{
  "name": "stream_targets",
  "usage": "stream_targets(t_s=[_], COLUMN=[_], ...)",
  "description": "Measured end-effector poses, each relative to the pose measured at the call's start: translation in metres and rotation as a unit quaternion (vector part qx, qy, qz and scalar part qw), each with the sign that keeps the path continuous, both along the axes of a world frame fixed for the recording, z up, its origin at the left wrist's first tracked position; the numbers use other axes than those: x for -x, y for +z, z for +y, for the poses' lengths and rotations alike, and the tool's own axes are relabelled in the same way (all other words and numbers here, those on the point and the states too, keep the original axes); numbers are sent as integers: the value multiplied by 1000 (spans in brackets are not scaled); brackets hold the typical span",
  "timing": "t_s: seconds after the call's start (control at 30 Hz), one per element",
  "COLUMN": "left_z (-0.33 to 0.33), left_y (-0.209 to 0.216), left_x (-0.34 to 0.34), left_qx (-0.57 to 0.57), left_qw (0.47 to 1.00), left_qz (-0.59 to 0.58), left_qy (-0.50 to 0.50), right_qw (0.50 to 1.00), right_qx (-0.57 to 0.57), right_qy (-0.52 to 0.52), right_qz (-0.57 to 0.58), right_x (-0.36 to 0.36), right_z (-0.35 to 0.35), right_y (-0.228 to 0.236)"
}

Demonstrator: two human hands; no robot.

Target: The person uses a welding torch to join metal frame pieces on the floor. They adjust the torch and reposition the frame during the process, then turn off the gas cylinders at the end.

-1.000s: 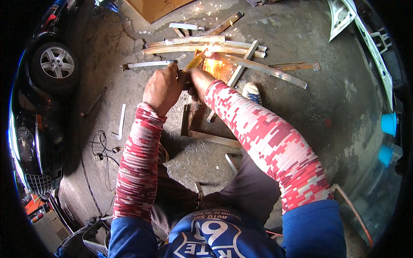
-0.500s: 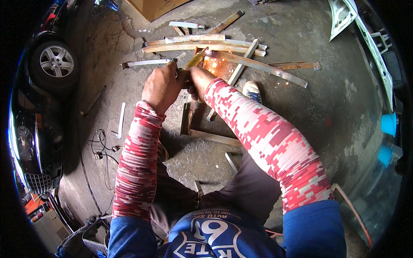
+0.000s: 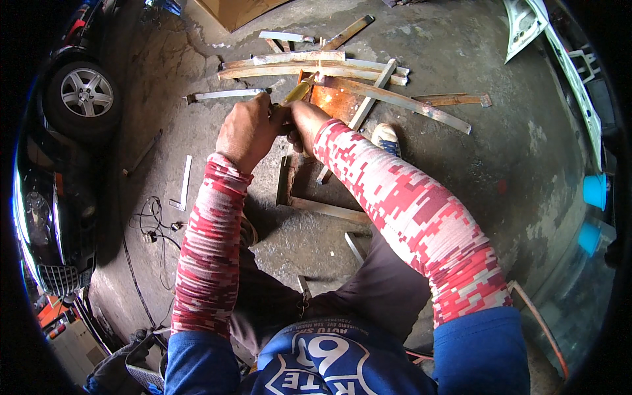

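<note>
Both my hands are closed close together around a brass-coloured torch [image 3: 299, 91]. My left hand [image 3: 245, 130] has its fingers curled at the rear of the torch. My right hand [image 3: 305, 124] sits against it, bent at the wrist, its fingers partly hidden underneath. At the torch's tip a bright glow meets the end of a long rusty metal strip [image 3: 395, 99]. Beneath the tip lies an orange-lit rusty plate [image 3: 332, 100] with bright spots on it. A rusty metal frame [image 3: 329, 209] is on the floor below my hands.
Several long metal bars [image 3: 283, 74] lie beyond the torch, and a pale bar [image 3: 372, 99] crosses under the strip. My shoe [image 3: 385, 137] is beside it. A dark car [image 3: 56, 164] stands at left, near tangled cables [image 3: 155, 224]. A white panel [image 3: 566, 66] is at right.
My hands and the torch stay almost in place. The glow at the tip has changed shape, with fewer scattered sparks and a thin bright streak rising above it.
</note>
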State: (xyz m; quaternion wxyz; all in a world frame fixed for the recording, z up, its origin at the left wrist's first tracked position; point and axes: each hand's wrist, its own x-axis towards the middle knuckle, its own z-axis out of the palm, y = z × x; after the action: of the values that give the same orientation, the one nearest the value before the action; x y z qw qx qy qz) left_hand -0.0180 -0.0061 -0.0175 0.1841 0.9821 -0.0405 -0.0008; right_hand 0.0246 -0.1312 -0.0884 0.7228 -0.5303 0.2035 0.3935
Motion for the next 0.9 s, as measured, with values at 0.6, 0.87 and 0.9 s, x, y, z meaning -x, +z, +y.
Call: stream_targets(t_s=[0.6,0.87,0.9], left_z=[9,-12,-12], left_y=[-9,-8,-6], left_x=[-2,-5,-5], left_qx=[-52,37,30], left_qw=[994,999,999], left_qz=[7,21,20], left_qy=[-95,8,6], right_qw=[994,999,999], right_qx=[-92,-23,-9], right_qy=[63,-27,-20], right_qz=[-18,-31,-39], right_x=[-7,-3,-3], right_z=[-14,-16,-16], right_y=[17,-9,-10])
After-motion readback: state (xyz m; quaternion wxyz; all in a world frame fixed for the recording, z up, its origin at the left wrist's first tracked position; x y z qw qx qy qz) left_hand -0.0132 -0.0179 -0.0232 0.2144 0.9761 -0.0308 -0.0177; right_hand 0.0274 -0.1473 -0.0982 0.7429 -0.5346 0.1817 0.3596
